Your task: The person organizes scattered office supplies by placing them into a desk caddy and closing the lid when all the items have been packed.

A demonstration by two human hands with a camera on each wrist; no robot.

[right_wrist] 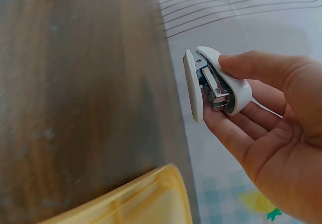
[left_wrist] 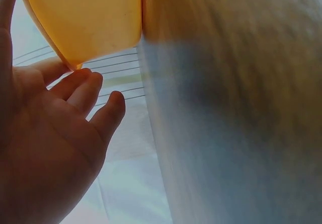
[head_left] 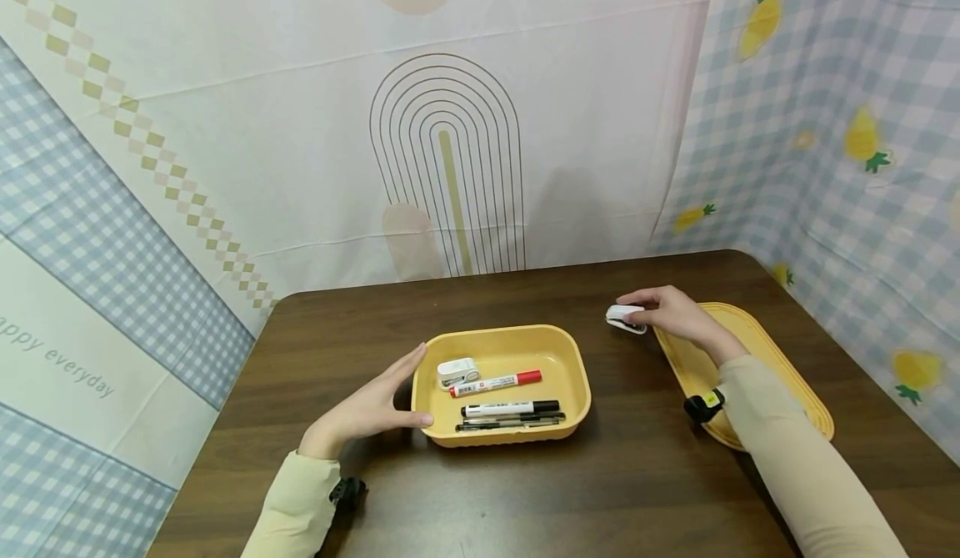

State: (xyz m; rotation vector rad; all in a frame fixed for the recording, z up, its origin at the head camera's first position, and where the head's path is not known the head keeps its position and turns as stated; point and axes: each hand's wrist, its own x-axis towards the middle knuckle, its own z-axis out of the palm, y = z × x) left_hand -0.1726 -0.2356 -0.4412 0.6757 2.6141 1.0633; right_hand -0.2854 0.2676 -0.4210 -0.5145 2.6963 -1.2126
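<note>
My right hand (head_left: 678, 316) pinches a small white stapler (head_left: 626, 319) between thumb and fingers, right of a yellow box. In the right wrist view, the stapler (right_wrist: 219, 85) shows its metal inner parts between spread white halves. My left hand (head_left: 367, 404) grips the left end of the yellow box (head_left: 577, 358), thumb at the near corner and fingers at the far one. Inside the box lie another white stapler (head_left: 457, 371), a red-capped marker (head_left: 498, 384), a black-capped marker (head_left: 510, 409) and thin dark pens (head_left: 510, 424). The left wrist view shows fingers against the box's outer wall (left_wrist: 90, 22).
A yellow lid or shallow tray (head_left: 795, 374) lies on the right of the dark wooden table (head_left: 540, 491), partly under the right forearm. Patterned cloth (head_left: 300, 124) hangs behind the table and along its sides.
</note>
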